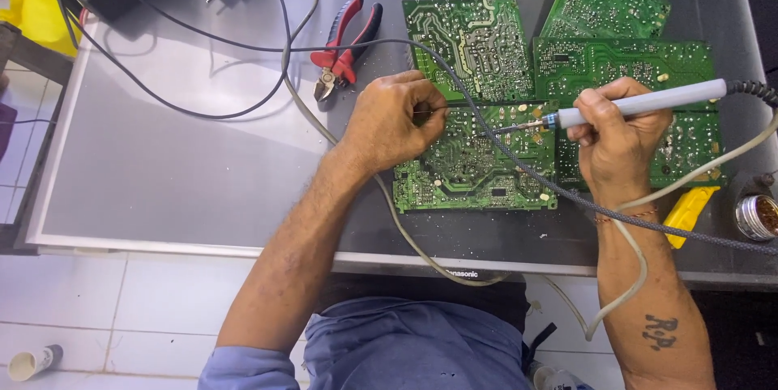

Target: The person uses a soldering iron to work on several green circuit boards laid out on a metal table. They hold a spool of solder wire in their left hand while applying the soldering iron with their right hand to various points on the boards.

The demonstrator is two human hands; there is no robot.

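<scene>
I pinch the thin wire (428, 112) tight in my left hand (395, 119) over the green board (474, 165) on the gray surface (186, 163), and my right hand (620, 135) grips the soldering iron (640, 103), so I should keep its tip steady.

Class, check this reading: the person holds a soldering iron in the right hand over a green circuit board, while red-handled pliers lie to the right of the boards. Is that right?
One detail is wrong. In the head view the red-handled pliers lie to the left of the boards, not the right. The rest stands: the right hand holds the soldering iron over a green circuit board.
</scene>
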